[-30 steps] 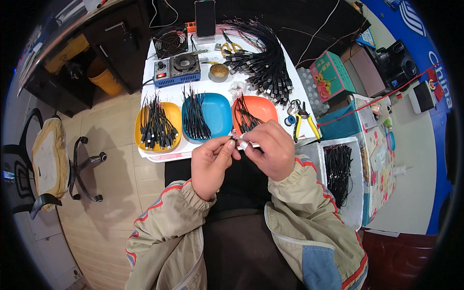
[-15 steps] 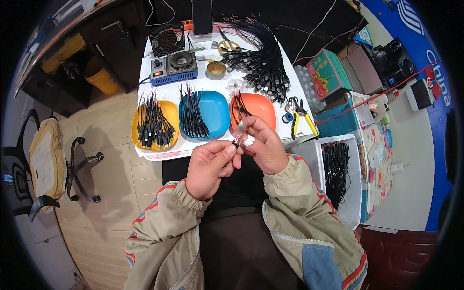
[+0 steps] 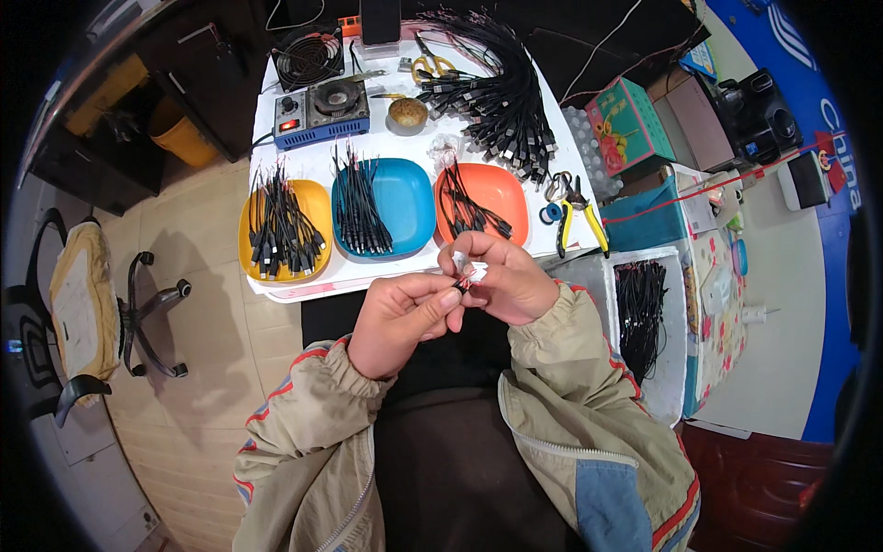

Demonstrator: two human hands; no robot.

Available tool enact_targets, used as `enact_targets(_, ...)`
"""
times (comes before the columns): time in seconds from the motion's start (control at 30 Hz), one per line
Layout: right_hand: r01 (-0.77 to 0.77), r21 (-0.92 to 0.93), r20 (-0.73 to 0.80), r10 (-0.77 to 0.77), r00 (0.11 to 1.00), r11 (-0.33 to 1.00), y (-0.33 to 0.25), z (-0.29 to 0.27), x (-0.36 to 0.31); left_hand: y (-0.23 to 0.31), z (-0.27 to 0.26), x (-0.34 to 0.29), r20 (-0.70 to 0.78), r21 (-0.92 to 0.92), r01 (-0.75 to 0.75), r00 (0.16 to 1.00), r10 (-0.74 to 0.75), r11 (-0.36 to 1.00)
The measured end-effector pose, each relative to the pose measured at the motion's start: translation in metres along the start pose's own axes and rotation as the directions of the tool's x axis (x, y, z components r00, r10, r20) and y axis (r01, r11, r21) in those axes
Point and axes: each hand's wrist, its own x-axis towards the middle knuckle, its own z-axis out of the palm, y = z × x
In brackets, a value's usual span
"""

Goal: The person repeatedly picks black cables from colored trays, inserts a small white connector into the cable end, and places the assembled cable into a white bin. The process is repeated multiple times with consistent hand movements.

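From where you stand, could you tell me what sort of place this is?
Probably a small electronics assembly bench: coloured trays such as the blue tray hold short black cable leads, with a solder pot and yellow-handled pliers beside them.

Even, bright overhead light falls on the white bench (image 3: 303,166), with soft shadows just beneath the trays and no strong glare. Away from the bench, fisheye distortion bends straight edges and the frame darkens to a black circular rim; the centre is sharp.

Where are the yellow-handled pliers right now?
In the head view, the yellow-handled pliers lie on the white table's right edge, just right of the orange tray and beside a small blue tape roll, beyond the right hand.
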Motion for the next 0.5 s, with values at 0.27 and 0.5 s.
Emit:
enact_targets(0.27,-0.074,0.141,0.088,0.062,0.994,0.987,0.012,-0.005,0.004,-0.003,-0.002,0.004,-0.035,-0.019,0.018,0.999,-0.019,1.0)
enact_targets(0.5,-0.023,0.136,-0.011,0.024,1.0,0.99,0.015,-0.003,0.004,-0.003,-0.006,0.005,0.015,-0.035,0.043,0.999,-0.043,0.998)
